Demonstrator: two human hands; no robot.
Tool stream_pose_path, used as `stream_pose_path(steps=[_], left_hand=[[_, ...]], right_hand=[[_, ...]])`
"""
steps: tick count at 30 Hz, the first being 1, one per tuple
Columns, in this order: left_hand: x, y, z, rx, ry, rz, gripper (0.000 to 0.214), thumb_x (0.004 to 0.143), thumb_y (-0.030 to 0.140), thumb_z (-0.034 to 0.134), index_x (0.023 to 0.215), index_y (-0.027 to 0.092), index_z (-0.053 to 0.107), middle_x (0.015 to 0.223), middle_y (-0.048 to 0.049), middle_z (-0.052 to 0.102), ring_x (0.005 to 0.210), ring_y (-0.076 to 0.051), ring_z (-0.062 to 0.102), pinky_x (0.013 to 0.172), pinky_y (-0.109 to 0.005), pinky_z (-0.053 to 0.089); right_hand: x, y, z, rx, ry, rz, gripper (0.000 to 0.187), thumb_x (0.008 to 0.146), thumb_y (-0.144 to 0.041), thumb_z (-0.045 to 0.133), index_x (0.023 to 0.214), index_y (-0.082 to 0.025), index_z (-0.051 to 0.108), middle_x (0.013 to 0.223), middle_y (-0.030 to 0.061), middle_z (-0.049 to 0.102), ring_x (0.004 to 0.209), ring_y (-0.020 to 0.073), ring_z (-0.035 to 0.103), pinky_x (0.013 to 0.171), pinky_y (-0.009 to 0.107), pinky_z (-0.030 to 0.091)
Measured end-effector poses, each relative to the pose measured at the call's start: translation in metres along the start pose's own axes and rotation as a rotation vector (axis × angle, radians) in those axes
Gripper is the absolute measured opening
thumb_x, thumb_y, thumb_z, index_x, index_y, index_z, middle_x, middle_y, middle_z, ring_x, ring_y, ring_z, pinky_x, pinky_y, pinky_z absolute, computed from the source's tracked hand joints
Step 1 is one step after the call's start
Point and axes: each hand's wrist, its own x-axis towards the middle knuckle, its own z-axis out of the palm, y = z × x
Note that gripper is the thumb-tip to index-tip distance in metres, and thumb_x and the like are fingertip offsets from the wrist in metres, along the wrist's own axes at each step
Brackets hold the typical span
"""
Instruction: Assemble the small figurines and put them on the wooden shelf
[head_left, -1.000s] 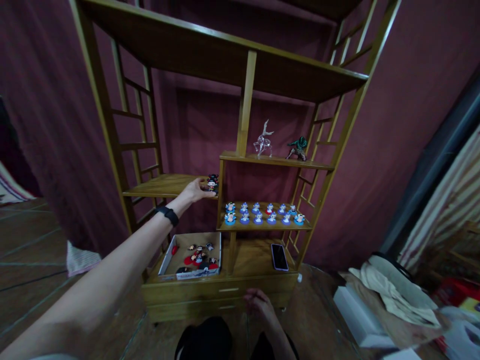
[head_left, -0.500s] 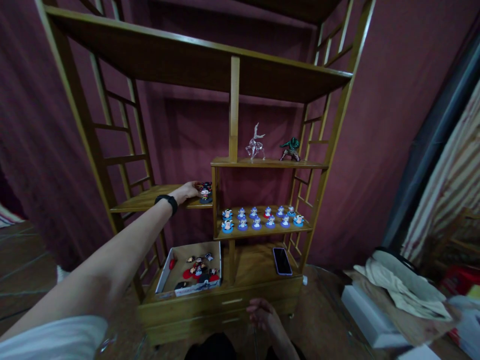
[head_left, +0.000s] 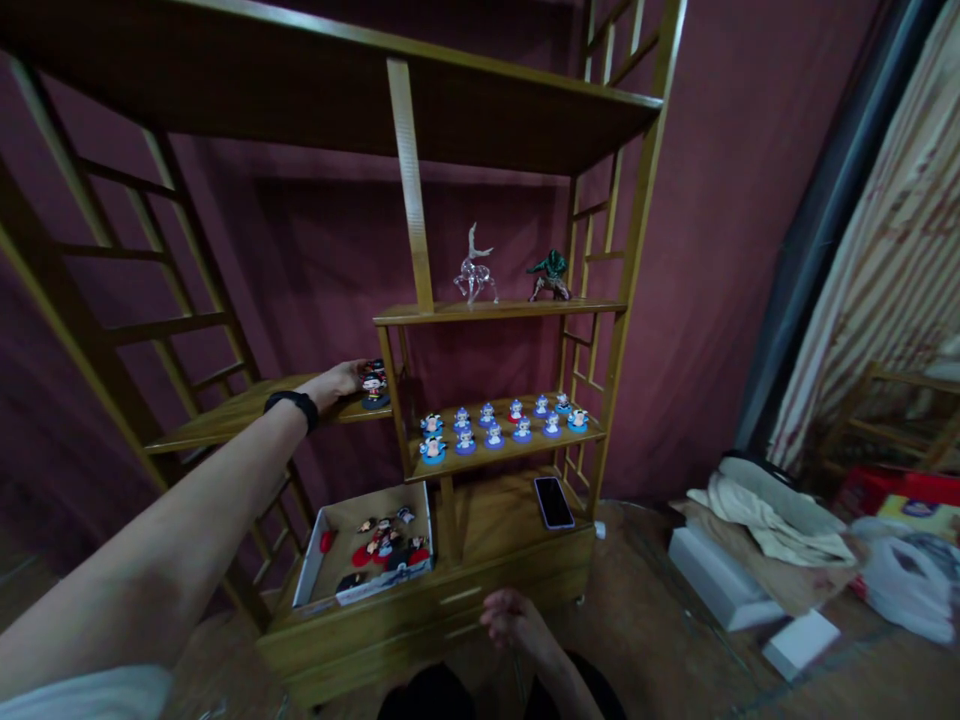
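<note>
My left hand (head_left: 346, 380) reaches to the left shelf (head_left: 225, 412), its fingers closed around a small dark figurine at the shelf's right end. Right beside the fingers stands another figurine (head_left: 374, 388) with a black cap and a dark round base; it partly hides what the hand grips. My right hand (head_left: 510, 618) hangs low in front of the drawers with its fingers curled in, and nothing shows in them. Below the left arm, a shallow cardboard box (head_left: 306, 570) holds several red and black figurines (head_left: 386, 540), lying jumbled.
Two rows of small blue-based figurines (head_left: 493, 436) stand on the right shelf. Above them are a clear deer ornament (head_left: 474, 275) and a green crouching figure (head_left: 551, 273). A phone (head_left: 553, 502) lies on the lowest board. Cloth and white boxes (head_left: 724, 580) sit on the floor at right.
The view has swung to the right, so the shelves sit further left. My left hand stays at the same end of its shelf. My right hand's fingers have curled in more.
</note>
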Motion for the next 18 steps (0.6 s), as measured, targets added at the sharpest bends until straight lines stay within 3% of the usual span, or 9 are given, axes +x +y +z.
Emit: stream_pose_path(steps=[3,8,11,14,18], left_hand=[[-0.011,0.007,-0.004,0.044,-0.063,-0.037,0.051,0.046,0.002,0.072,0.095,0.012,0.061,0.076,-0.0072,0.067,0.067,-0.021,0.064,0.062,-0.029,0.053],[-0.037,0.009,-0.025,0.044,0.133,0.012,0.054,0.055,0.009,0.073,0.105,0.011,0.054,0.082,-0.0067,0.067,0.075,-0.017,0.062,0.077,-0.030,0.049],[-0.059,0.009,-0.034,0.098,0.003,0.024,0.060,0.052,0.020,0.078,0.107,0.013,0.054,0.100,-0.0092,0.066,0.089,-0.018,0.061,0.084,-0.028,0.046],[-0.073,0.010,-0.030,0.236,-0.130,0.059,0.069,0.048,0.027,0.081,0.112,0.016,0.055,0.109,-0.0090,0.063,0.099,-0.021,0.058,0.087,-0.030,0.045],[-0.070,0.008,-0.013,0.320,-0.133,0.171,0.071,0.043,0.028,0.081,0.109,0.014,0.057,0.100,-0.0090,0.065,0.096,-0.023,0.060,0.087,-0.034,0.046]], right_hand=[[-0.001,-0.001,0.000,-0.010,0.005,-0.003,0.036,0.052,-0.029,0.069,0.084,-0.014,0.062,0.075,0.0051,0.066,0.052,0.0092,0.052,0.050,0.023,0.036],[-0.004,-0.006,0.001,-0.045,0.036,0.009,0.032,0.052,-0.027,0.068,0.081,-0.016,0.061,0.073,0.0027,0.065,0.053,0.0099,0.052,0.051,0.023,0.036],[-0.006,-0.010,0.002,-0.046,0.035,0.004,0.032,0.051,-0.029,0.069,0.079,-0.017,0.061,0.071,0.0013,0.064,0.054,0.0103,0.051,0.052,0.024,0.036],[-0.009,-0.011,0.003,-0.043,0.020,-0.001,0.034,0.049,-0.031,0.071,0.078,-0.017,0.060,0.070,0.0006,0.064,0.053,0.0103,0.051,0.052,0.024,0.036],[-0.009,-0.008,0.007,-0.028,0.005,-0.011,0.033,0.048,-0.030,0.070,0.076,-0.018,0.060,0.068,0.0000,0.063,0.052,0.0099,0.050,0.052,0.024,0.035]])
